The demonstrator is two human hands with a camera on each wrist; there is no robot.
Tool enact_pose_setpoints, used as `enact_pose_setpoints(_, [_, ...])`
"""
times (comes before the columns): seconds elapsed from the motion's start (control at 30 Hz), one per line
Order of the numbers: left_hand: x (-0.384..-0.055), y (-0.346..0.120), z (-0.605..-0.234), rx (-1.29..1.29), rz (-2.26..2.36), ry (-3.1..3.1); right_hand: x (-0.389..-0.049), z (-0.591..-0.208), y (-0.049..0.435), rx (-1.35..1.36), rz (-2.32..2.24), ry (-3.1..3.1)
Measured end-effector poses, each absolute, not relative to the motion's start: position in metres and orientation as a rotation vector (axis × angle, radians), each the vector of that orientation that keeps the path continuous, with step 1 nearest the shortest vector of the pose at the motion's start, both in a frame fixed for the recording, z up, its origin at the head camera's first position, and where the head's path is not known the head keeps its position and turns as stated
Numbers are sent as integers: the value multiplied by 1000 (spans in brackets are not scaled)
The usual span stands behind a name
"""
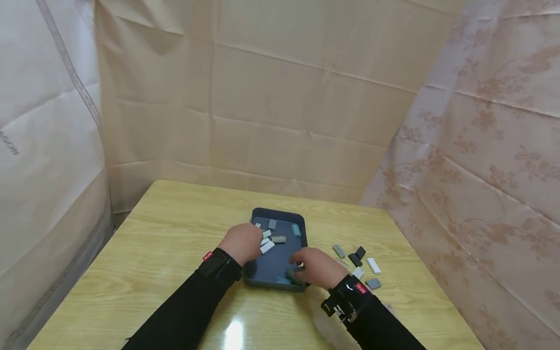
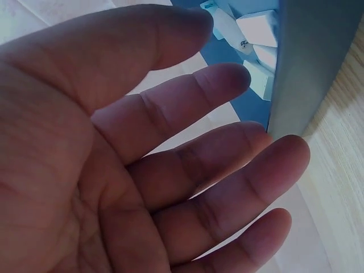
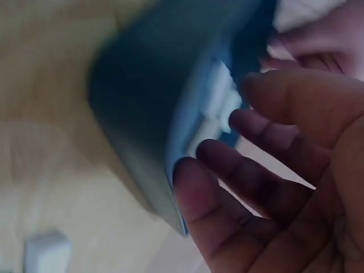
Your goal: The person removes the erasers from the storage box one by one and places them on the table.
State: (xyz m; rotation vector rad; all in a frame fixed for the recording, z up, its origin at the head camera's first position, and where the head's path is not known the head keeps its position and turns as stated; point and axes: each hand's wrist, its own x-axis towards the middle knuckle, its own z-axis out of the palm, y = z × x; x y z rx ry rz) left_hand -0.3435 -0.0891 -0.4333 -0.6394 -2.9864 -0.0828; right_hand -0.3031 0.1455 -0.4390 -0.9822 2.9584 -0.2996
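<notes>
A dark blue-grey tray (image 1: 271, 282) holds several small rectangular blocks, among them white blocks (image 1: 267, 247), a beige block (image 1: 278, 239) and a light-blue block (image 1: 296, 230). My left hand (image 1: 244, 243) reaches over the tray's left side; in the left wrist view its fingers (image 2: 222, 85) are spread and nearly straight, holding nothing, beside the tray wall (image 2: 313, 62). Over the near right corner is my right hand (image 1: 318, 268), fingers loosely bent, and between thumb and fingers (image 3: 227, 156) nothing shows. A blurred dark-green block (image 1: 294, 276) lies below its fingertips.
To the right of the tray, more loose blocks lie on the wooden table (image 1: 183, 218): white (image 1: 374, 265), black (image 1: 355, 259) and grey (image 1: 373, 283). Cloth sheets (image 1: 280, 107) hang behind the table and on both sides.
</notes>
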Motion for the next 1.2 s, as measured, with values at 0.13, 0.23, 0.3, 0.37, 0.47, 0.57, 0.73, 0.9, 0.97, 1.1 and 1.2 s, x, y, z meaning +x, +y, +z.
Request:
enact_pose_setpoints(0.13, [-339,-87,-435,-671,-105,-2992,-299,-459,132,-1041,-174,2975])
enact_pose_setpoints(0.23, [-337,-85,-435,-688,-112,-2970,-297,-466,129,-1061,-138,3001])
enact_pose_setpoints(0.3, [-338,-84,-435,-693,-116,-2948,-297,-468,128,-1060,-145,3017])
enact_pose_setpoints(0.37, [-339,-83,-435,-698,-116,-2934,-297,-467,128,-1048,-162,3032])
enact_pose_setpoints(0.47, [-340,-82,-434,-713,-129,-2930,-291,-462,130,-1014,-271,3057])
enact_pose_setpoints(0.57, [-340,-81,-432,-728,-148,-2929,-279,-454,138,-912,-474,3082])
enact_pose_setpoints(0.73, [-341,-81,-430,-709,-145,-2947,-254,-446,167,-575,-848,3168])
enact_pose_setpoints(0.9, [-344,-83,-428,-678,-128,-2984,-233,-448,218,-259,-954,3266])
enact_pose_setpoints(0.97, [-346,-85,-428,-673,-115,-2990,-225,-449,242,-146,-880,3270])
enact_pose_setpoints(1.1, [-347,-88,-430,-662,-103,-2990,-212,-449,292,99,-698,3205])
enact_pose_setpoints(1.2, [-346,-88,-431,-657,-102,-2986,-205,-453,328,252,-602,3150])
